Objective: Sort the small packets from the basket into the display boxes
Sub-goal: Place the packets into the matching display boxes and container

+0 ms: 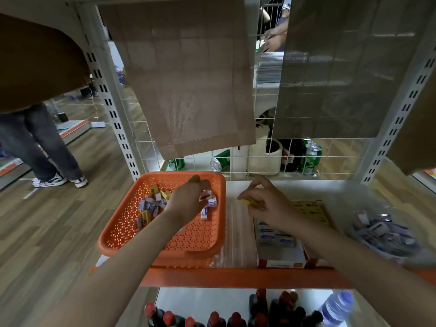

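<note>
1. Two brown mesh cloths [188, 79] hang over the wire grid [245, 157], upper frame.
2. Green cans [312, 159] sit behind the grid, centre.
3. Red-capped dark bottles [214, 318] and a water bottle [337, 308] line the bottom edge.
4. A person in jeans [44, 147] stands on the wood floor [59, 232], left.

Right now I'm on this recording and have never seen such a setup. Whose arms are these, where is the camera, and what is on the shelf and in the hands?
There is no machine here. A person works with bare hands, and the one picture comes from a wide-angle camera on their head, looking forward and down. The surface is a shop shelf. At its left stands an orange basket of small mixed packets. To the right are a white display box, a yellow box behind it, and a clear tub of grey packets. The left hand reaches into the basket; I cannot tell whether its fingers grip anything. The right hand pinches a yellow packet above the shelf.
</note>
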Demonstrator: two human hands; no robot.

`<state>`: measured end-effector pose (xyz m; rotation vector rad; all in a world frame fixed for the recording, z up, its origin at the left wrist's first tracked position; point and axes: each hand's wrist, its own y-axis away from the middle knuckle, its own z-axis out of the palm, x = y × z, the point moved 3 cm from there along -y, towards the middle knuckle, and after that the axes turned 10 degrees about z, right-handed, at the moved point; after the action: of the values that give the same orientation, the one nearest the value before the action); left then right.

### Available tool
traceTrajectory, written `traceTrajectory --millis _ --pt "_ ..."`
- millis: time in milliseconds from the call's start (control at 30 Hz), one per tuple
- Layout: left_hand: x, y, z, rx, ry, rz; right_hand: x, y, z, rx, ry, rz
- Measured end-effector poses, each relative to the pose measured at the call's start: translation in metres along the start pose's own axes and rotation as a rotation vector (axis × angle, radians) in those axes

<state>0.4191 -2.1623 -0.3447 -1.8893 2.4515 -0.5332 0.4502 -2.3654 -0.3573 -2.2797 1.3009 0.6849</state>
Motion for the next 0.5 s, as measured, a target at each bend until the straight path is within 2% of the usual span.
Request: traceTrajectory --millis 233,500 --pt "0.062 -0.007 -0.008 -0.015 0.011 0.137 0.013 0.036 -0.038 0.006 0.008 0.025" --pt "0.121 -0.017 0.016 -0.066 0.048 0.205 0.054 0.076 -0.077 -0.08 0.287 0.144"
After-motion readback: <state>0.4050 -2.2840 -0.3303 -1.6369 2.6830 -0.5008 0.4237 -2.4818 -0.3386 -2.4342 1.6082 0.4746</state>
